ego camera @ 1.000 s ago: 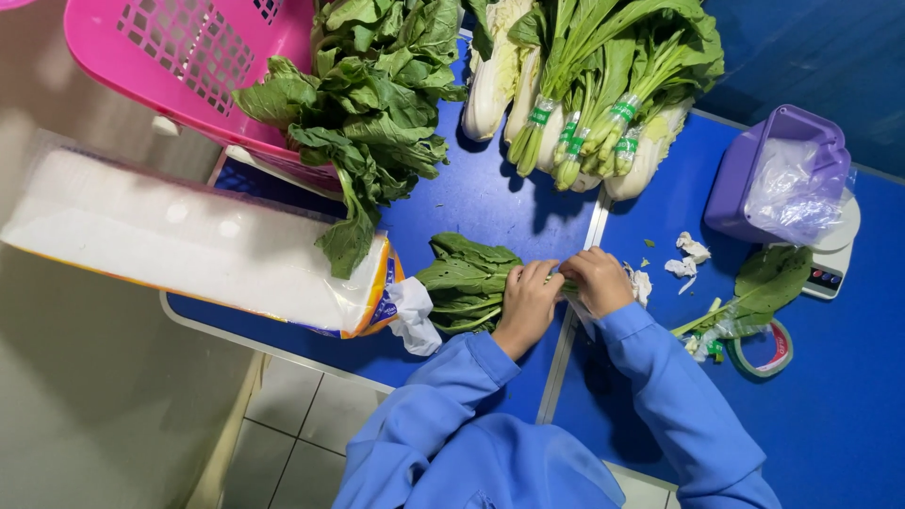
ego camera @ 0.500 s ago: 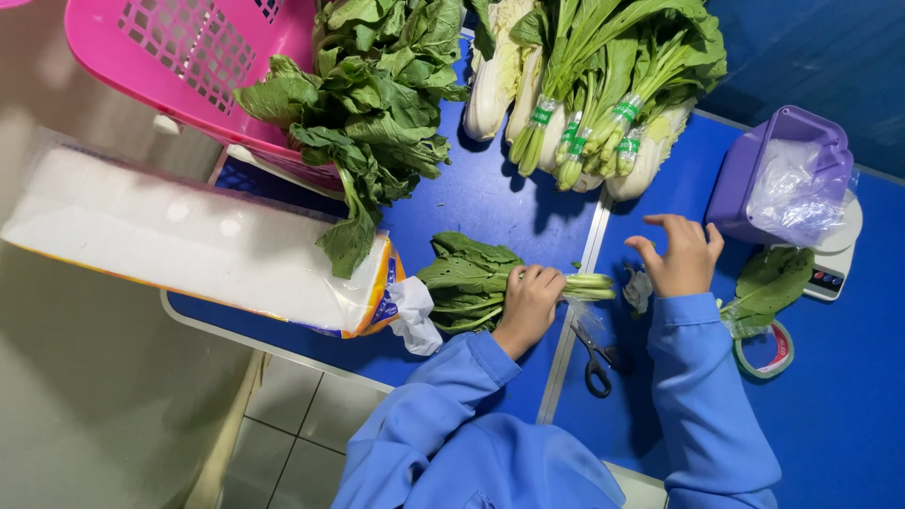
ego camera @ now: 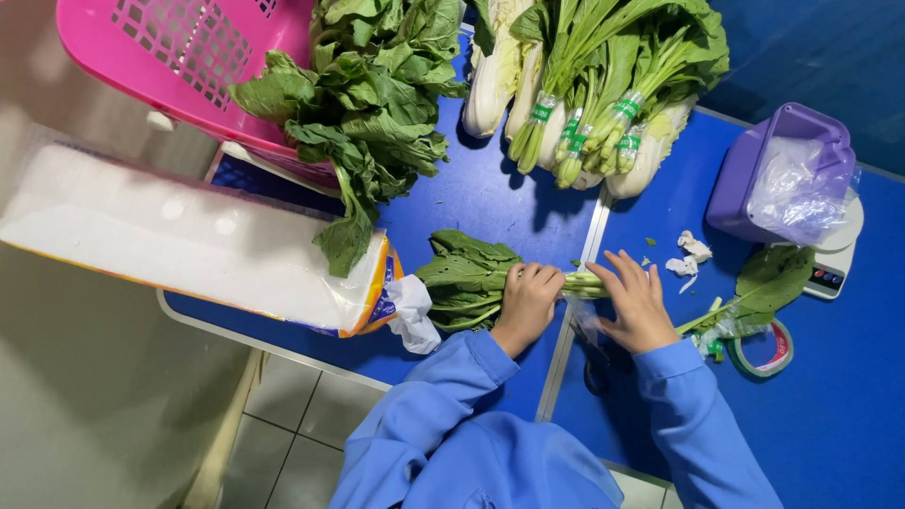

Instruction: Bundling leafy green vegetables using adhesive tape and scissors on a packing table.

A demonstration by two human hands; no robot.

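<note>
Blue worktop [ego camera: 471, 203] fills most of the view, made of 2 panels joined by a pale seam, with tiled floor showing at 7 o'clock.

A long white foam block [ego camera: 179, 240] lies across the 9 o'clock edge, overhanging the worktop. A pink plastic basket [ego camera: 160, 57] sits at 11 o'clock, tipped so that loose dark leafy greens [ego camera: 368, 113] spill out toward the centre, probably to keep them within reach. At 1 o'clock lie several banded bunches [ego camera: 603, 94], each tied near the stalk with a green-and-white strip and stacked stalks-forward. A purple tub [ego camera: 787, 165] lined with a clear bag rests on a small scale [ego camera: 834, 264] at 3 o'clock.

At the centre, a bunch of greens [ego camera: 467, 283] lies flat across the seam, leaves pointing to 9 o'clock and pale stalks to 3 o'clock. The left hand [ego camera: 528, 302] is curled over it, pressing the stalks together against the worktop, apparently to keep the bunch tight. The right hand [ego camera: 636, 306] is spread, fingers fanned and palm down, resting just at the stalk ends and gripping nothing visible.

The bunch looks fresh, with broad dark green leaves and light green stems, no band seen on it.

A roll of tape [ego camera: 764, 349] lies at 4 o'clock beside a single leaf [ego camera: 768, 278]. Torn white scraps [ego camera: 688, 254] lie near it.
</note>
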